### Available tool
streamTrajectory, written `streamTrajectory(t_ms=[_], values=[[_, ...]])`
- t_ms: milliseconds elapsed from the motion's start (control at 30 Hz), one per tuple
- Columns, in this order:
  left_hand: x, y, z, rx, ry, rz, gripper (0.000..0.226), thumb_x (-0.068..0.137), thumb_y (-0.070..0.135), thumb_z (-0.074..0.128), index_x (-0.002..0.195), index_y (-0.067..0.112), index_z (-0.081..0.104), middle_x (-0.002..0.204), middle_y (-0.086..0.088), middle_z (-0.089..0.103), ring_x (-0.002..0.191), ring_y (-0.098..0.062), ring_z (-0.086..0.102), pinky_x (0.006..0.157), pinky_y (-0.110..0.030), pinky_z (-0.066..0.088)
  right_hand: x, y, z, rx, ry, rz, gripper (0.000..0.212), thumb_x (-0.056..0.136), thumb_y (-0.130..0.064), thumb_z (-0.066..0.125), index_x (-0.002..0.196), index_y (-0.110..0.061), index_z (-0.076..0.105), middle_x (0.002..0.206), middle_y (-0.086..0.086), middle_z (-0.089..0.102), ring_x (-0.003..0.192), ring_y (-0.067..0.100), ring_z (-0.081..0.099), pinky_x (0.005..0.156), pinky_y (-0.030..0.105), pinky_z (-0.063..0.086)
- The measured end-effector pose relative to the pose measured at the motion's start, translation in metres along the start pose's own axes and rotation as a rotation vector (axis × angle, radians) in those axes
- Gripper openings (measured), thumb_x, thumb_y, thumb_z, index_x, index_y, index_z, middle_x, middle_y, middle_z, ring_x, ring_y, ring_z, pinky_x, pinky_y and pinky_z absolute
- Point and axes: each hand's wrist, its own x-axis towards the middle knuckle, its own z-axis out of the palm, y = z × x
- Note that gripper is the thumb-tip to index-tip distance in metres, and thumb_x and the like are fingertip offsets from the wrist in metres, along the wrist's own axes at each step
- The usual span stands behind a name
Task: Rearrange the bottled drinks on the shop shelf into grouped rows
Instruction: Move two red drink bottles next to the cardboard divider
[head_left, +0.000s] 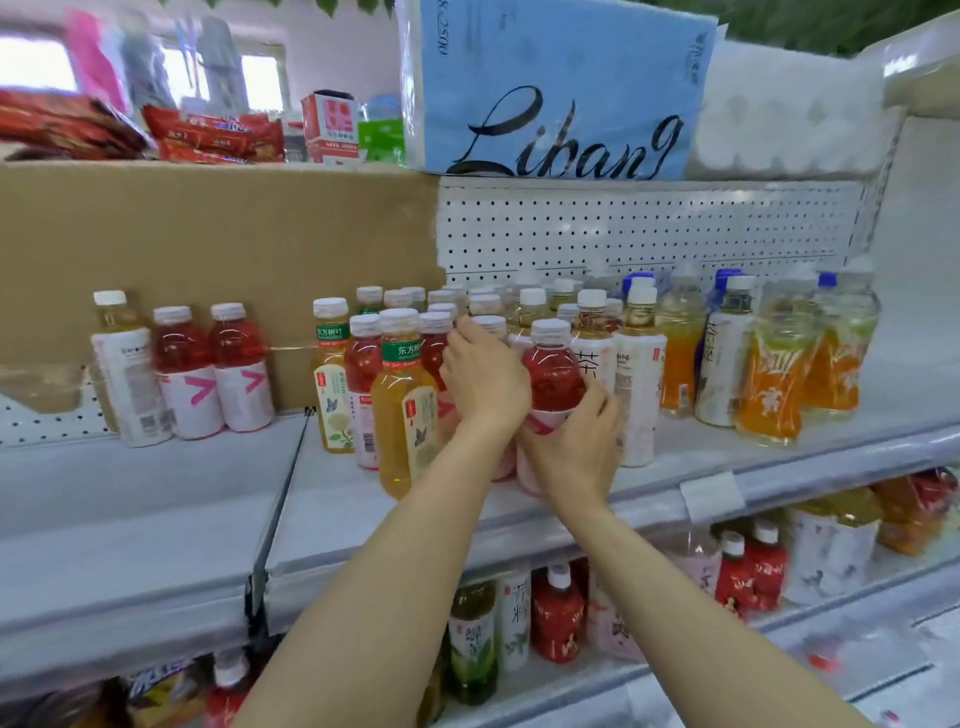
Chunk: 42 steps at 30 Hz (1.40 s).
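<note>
Two hands work on the shelf (675, 441): right hand (574, 449) wraps the red bottle (551, 374) low down, left hand (480, 371) grips another bottle just beside it

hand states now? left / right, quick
Left hand: curled over a bottle behind the red drink bottle; grip cannot be told.
Right hand: closed around the red drink bottle's lower label.

White pegboard panel (649, 228) backs the shelving; bright windows (260, 78) behind.
</note>
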Motion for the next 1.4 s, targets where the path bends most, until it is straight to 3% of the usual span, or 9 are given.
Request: streamTrajectory(t_ms=[200, 367, 467, 600, 800, 933, 1133, 1300, 1400], values=[[-0.022, -0.008, 0.016, -0.213, -0.026, 0.055, 0.060, 0.095, 0.047, 0.058, 0.143, 0.021, 0.032, 0.129, -0.018, 0.054, 0.120, -0.038, 0.051, 0.099, -0.046, 0.042, 0.002, 0.017, -0.023, 0.230, 0.005, -0.037, 0.081, 0.067, -0.044, 0.081, 0.132, -0.014, 0.043, 0.123, 0.005, 0.048, 0.113, 0.019, 0.047, 0.088, 0.030, 0.044], [-0.041, -0.015, 0.004, -0.388, 0.007, 0.153, 0.052, 0.097, 0.046, 0.056, 0.141, 0.026, 0.036, 0.129, -0.003, 0.055, 0.114, -0.015, 0.052, 0.096, -0.033, 0.043, -0.001, 0.017, -0.037, 0.385, -0.108, -0.076, 0.080, 0.069, -0.029, 0.083, 0.134, -0.011, 0.040, 0.124, 0.007, 0.043, 0.106, 0.007, 0.041, 0.091, 0.025, 0.042], [-0.052, -0.023, -0.020, -0.472, 0.137, 0.184, 0.032, 0.096, 0.043, 0.052, 0.124, 0.027, 0.047, 0.106, 0.005, 0.066, 0.096, -0.012, 0.064, 0.085, -0.034, 0.053, -0.009, 0.008, -0.041, 0.437, -0.097, -0.124, 0.079, 0.068, -0.026, 0.083, 0.134, -0.012, 0.040, 0.122, 0.006, 0.044, 0.108, 0.009, 0.044, 0.091, 0.023, 0.046], [-0.050, -0.030, -0.072, -0.638, 0.238, 0.102, 0.016, 0.097, 0.033, 0.059, 0.106, 0.019, 0.059, 0.077, 0.017, 0.067, 0.068, 0.008, 0.061, 0.070, -0.018, 0.051, -0.023, -0.022, -0.045, 0.550, -0.121, -0.143, 0.079, 0.069, -0.024, 0.082, 0.136, -0.019, 0.040, 0.126, 0.002, 0.046, 0.107, 0.008, 0.049, 0.083, 0.009, 0.044], [-0.029, -0.072, -0.151, -0.681, 0.248, 0.057, 0.032, 0.080, 0.052, 0.070, 0.084, 0.021, 0.068, 0.077, 0.008, 0.070, 0.075, -0.012, 0.064, 0.083, -0.048, 0.054, -0.067, -0.081, -0.020, 0.708, -0.228, -0.189, 0.074, 0.065, -0.037, 0.081, 0.130, -0.022, 0.049, 0.117, -0.002, 0.056, 0.105, 0.009, 0.057, 0.089, 0.031, 0.053], [-0.008, -0.119, -0.195, -0.611, 0.242, 0.011, 0.030, 0.080, 0.053, 0.070, 0.078, 0.024, 0.068, 0.080, 0.000, 0.073, 0.079, -0.018, 0.068, 0.086, -0.053, 0.055, -0.098, -0.126, 0.013, 0.720, -0.298, -0.206, 0.075, 0.064, -0.035, 0.081, 0.131, -0.023, 0.048, 0.117, -0.004, 0.054, 0.107, 0.008, 0.054, 0.091, 0.030, 0.052], [0.026, -0.192, -0.240, -0.628, 0.118, 0.041, 0.018, 0.094, 0.031, 0.068, 0.092, 0.013, 0.069, 0.084, 0.001, 0.072, 0.077, -0.010, 0.068, 0.074, -0.026, 0.053, -0.131, -0.183, 0.073, 0.769, -0.431, -0.132, 0.071, 0.062, -0.025, 0.085, 0.123, -0.026, 0.048, 0.115, -0.004, 0.059, 0.104, 0.009, 0.059, 0.088, 0.026, 0.053], [0.054, -0.248, -0.264, -0.622, -0.014, 0.052, 0.027, 0.091, 0.036, 0.069, 0.105, 0.013, 0.071, 0.098, -0.014, 0.073, 0.088, -0.016, 0.067, 0.086, -0.040, 0.056, -0.144, -0.210, 0.123, 0.742, -0.388, -0.096, 0.072, 0.057, -0.020, 0.090, 0.115, -0.017, 0.047, 0.103, -0.012, 0.055, 0.099, 0.007, 0.059, 0.085, 0.024, 0.053], [0.068, -0.274, -0.272, -0.629, -0.061, 0.022, 0.030, 0.080, 0.034, 0.079, 0.104, 0.018, 0.071, 0.096, -0.005, 0.074, 0.089, -0.015, 0.068, 0.085, -0.037, 0.056, -0.144, -0.217, 0.156, 0.689, -0.394, -0.031, 0.074, 0.055, -0.023, 0.090, 0.113, -0.023, 0.044, 0.111, 0.000, 0.058, 0.104, 0.015, 0.059, 0.082, 0.022, 0.051]])
